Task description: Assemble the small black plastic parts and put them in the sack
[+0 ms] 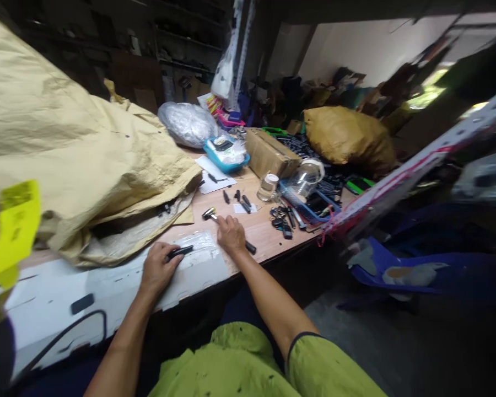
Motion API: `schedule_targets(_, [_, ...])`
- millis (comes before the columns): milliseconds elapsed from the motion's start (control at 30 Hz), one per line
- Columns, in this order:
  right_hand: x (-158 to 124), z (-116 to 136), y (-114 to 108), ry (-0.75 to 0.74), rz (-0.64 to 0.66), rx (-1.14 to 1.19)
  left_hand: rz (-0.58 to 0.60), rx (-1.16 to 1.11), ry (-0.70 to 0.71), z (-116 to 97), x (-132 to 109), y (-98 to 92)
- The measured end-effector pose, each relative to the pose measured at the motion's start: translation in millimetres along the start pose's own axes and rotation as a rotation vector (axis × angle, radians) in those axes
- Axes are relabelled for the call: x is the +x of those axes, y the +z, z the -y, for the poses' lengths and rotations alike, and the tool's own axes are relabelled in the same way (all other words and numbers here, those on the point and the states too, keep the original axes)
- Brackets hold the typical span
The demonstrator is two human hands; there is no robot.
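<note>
My left hand (pixel 159 266) rests on a white board (pixel 107 284) at the bench's front edge, fingers closed on a slim black rod-shaped part (pixel 181 252). My right hand (pixel 230 234) lies just right of it on the wooden bench top (pixel 264 231), wrapped round the handle of a small hammer (pixel 210 214) with a metal head pointing far-left and a black grip end sticking out near the wrist. Several short black parts (pixel 242 201) lie beyond the hammer.
A big yellow sack (pixel 78 143) covers the left of the bench. Behind are a blue tray (pixel 226 154), cardboard box (pixel 270 154), glass jar (pixel 268 187), clear jug (pixel 308 176), keys and tools (pixel 283 220), and a brown sack (pixel 347 138). A white perforated rail (pixel 417 165) slants at right.
</note>
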State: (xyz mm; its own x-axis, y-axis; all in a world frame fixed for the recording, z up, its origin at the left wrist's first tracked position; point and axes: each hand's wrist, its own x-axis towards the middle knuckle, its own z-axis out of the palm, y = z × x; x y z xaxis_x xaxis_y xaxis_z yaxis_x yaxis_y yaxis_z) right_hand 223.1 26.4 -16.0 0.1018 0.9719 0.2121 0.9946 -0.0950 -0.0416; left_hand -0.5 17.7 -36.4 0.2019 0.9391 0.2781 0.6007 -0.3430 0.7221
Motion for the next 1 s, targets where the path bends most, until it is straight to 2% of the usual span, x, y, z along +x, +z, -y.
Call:
schedule_targets(167, [0.6, -15.6, 0.9, 0.010, 0.012, 0.053, 0.079, 0.014, -0.083, -15.6, 1.3, 7.0])
schedule_targets(333, [-9.2, -35.8, 8.6, 0.118, -0.012, 0.136, 0.040, 0.013, -0.119, -18.0, 0.3, 14.3])
schedule_targets(500, [-29.9, -44.4, 3.4, 0.167, -0.018, 0.226, 0.027, -0.012, -0.152, -19.5, -0.5, 17.4])
schedule_targets(633, [-53.6, -36.3, -6.6, 0.111, -0.046, 0.524, 0.067, -0.026, -0.166, -20.0, 1.2, 18.1])
schedule_targets(767, [-84.7, -17.2, -13.9, -0.004, 0.044, 0.815, 0.082, -0.031, -0.188, -21.5, 3.6, 17.8])
schedule_targets(867, [-98.7, -4.1, -17.3, -0.120, -0.024, 0.831, 0.104, -0.039, -0.224, -25.6, 6.6, 16.6])
schedule_targets(1000, [-101.7, 5.1, -21.5, -0.209, -0.080, 0.761, 0.120, -0.039, -0.305, -33.2, 10.9, 14.5])
